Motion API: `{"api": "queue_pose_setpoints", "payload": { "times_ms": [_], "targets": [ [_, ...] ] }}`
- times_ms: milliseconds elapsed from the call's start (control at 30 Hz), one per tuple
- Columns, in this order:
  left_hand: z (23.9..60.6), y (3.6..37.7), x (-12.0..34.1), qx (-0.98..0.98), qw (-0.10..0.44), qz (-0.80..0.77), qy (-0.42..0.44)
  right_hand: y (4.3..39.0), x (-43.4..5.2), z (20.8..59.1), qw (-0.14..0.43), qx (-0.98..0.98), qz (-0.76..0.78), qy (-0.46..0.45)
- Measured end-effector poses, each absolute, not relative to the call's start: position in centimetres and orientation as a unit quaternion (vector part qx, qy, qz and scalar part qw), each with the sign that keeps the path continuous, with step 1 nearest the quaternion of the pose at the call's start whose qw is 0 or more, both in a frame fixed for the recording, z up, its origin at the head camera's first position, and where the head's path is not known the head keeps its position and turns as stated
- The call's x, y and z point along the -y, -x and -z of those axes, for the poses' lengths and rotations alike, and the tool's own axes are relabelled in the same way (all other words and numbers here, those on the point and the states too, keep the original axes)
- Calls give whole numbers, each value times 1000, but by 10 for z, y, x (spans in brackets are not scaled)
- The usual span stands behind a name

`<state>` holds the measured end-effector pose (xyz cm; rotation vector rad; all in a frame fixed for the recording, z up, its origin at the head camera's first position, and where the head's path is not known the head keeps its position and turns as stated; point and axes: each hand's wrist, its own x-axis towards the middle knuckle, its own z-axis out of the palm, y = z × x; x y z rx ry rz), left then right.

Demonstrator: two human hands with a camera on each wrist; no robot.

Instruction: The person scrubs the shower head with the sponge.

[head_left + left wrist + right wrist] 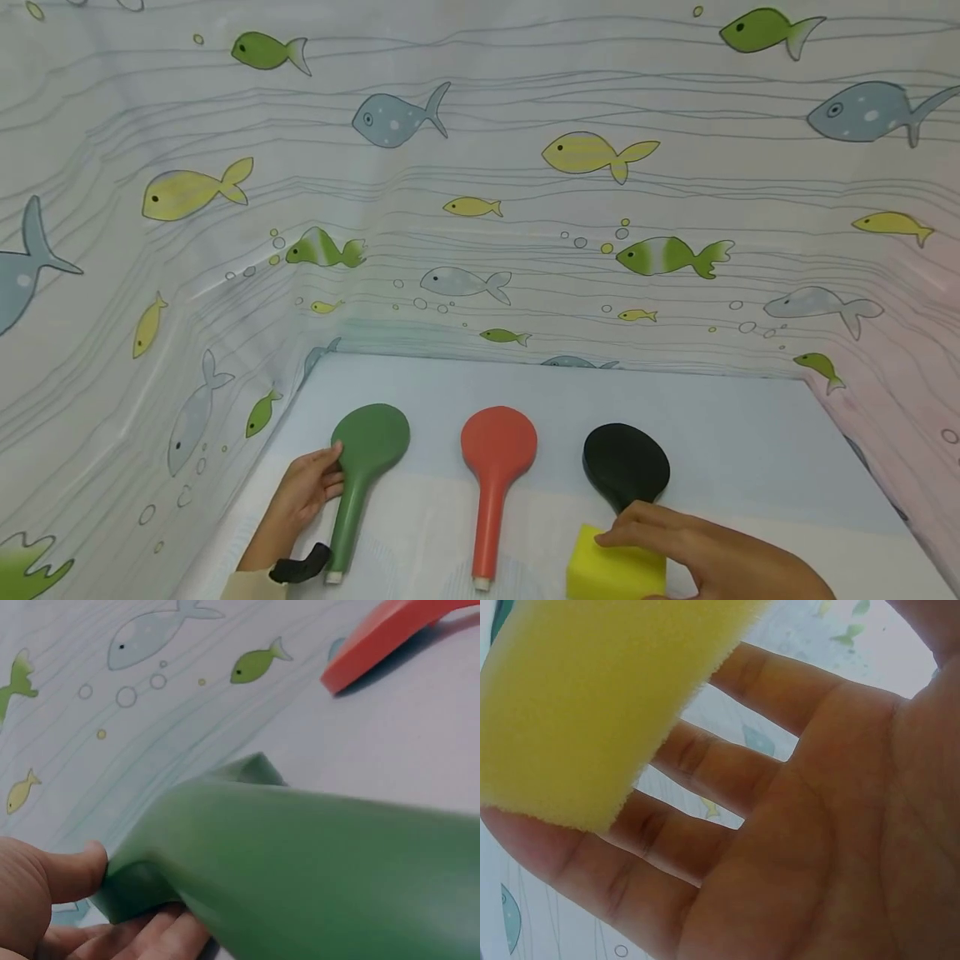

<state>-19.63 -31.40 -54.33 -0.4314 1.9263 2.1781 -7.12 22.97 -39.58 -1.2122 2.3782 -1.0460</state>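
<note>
Yellow foam makes up the sponge (pixel 615 573), a soft block at the near edge of the pale blue table (pixel 750 450), just in front of the handle end of the black paddle (pixel 626 464); the right hand (pixel 705 554) lies over its top and far side, fingers spread and nearly straight, so the grasp looks, as a judgement, like a light steadying touch rather than a squeeze; in the right wrist view the sponge (pixel 585 697) rests against the fingertips (pixel 525 832) with the palm standing off it, and no finger is seen curling round the block.

Left of the sponge lies the red paddle (pixel 495 475), flat, round head away from the person, untouched; further left again lies the green paddle (pixel 360 475), and the left hand (pixel 303 496) takes it at the neck where head meets handle; the left wrist view shows the thumb (pixel 71 870) pressing the edge of the green paddle (pixel 315 870) from above and the fingers (pixel 150 934) tucked beneath, a pinch that probably keeps it from sliding or tips it up; its far end seems raised slightly, though that is hard to tell.

Beyond the sponge and all three paddles, a curtain printed with fish (pixel 480 167) walls the table on three sides.
</note>
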Motion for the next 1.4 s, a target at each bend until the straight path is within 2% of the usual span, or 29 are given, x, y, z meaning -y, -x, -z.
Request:
{"api": "queue_pose_setpoints", "payload": {
  "times_ms": [233, 533, 967, 1200, 1300, 1400],
  "targets": [
    [539, 201, 315, -730, 93, -656, 170, 72, -228, 397, 125, -824, 351, 427],
    [539, 202, 312, -747, 72, -636, 181, 71, -227, 395, 141, -831, 347, 411],
    [537, 205, 307, -817, 49, -543, 188, 72, -230, 398, 128, -829, 341, 425],
    [529, 206, 299, -849, 60, -494, 177, 72, -230, 399, 117, -824, 343, 436],
    [521, 205, 293, -883, 37, -444, 151, 72, -230, 398, 118, -825, 341, 435],
    [512, 201, 283, -910, -18, -391, 137, 71, -231, 397, 117, -827, 340, 433]
  ]
}}
